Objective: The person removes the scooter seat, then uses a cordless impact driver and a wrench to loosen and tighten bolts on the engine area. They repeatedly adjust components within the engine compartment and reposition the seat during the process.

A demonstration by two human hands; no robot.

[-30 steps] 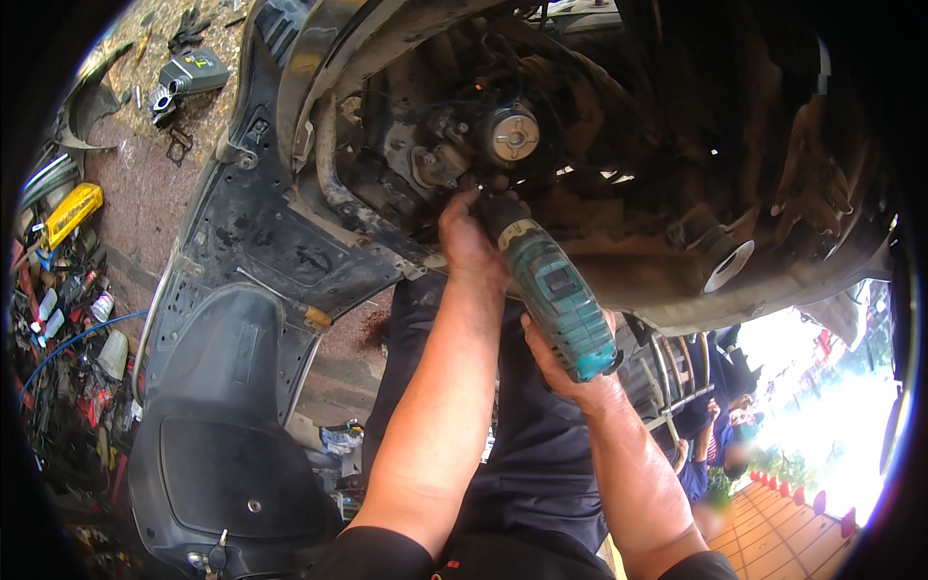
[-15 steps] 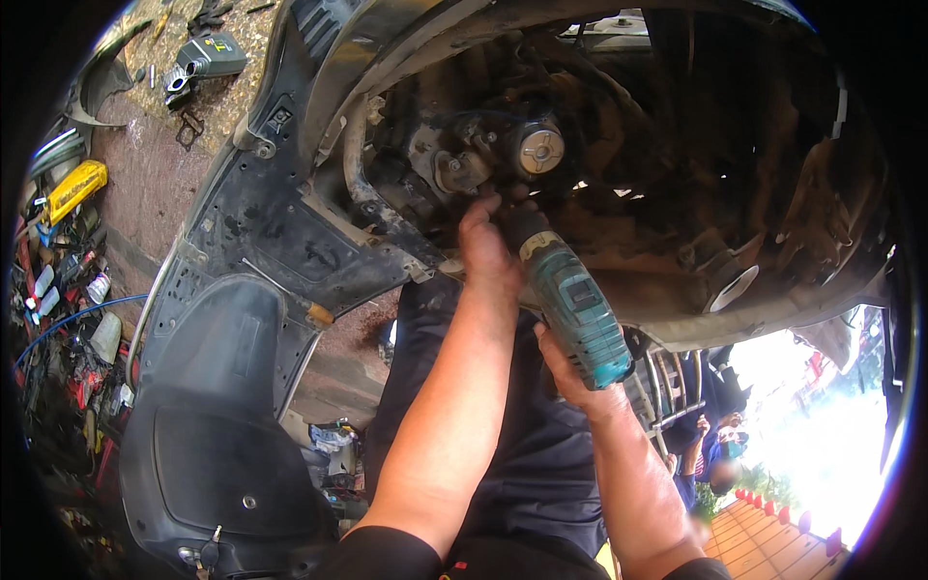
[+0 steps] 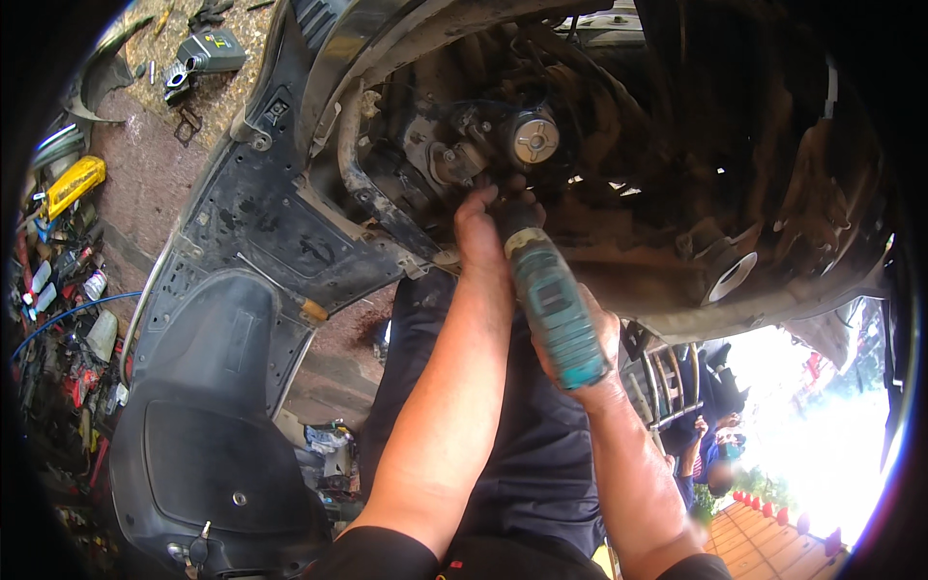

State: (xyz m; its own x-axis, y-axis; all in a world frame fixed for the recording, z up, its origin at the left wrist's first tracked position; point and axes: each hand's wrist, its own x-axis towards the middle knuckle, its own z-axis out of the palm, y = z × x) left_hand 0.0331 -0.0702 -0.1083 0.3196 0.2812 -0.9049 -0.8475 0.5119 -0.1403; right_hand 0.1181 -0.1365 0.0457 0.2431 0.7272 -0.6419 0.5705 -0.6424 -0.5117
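My right hand (image 3: 599,343) is closed round a teal cordless drill (image 3: 556,309), whose black nose points up into the grimy underside of a scooter. My left hand (image 3: 476,227) is beside the drill's nose, fingers curled at a dark spot on the mechanism; what they grip is too shadowed to make out. Just above them are a metal bracket (image 3: 449,159) and a round silver part with a cross pattern (image 3: 536,138). The bit and whatever it meets are hidden.
At left lie a black body panel (image 3: 261,198), a screwdriver (image 3: 311,309), a seat (image 3: 217,454), a dark bottle (image 3: 213,53), a yellow part (image 3: 75,184) and scrap. A curved rim (image 3: 735,314) crosses right; an exhaust end (image 3: 727,275) protrudes. A co-worker (image 3: 710,464) is at lower right.
The drill has swung to stand more upright, and my right hand's fingers now show on its right side. The view has shifted slightly; my left hand stays at the mechanism.
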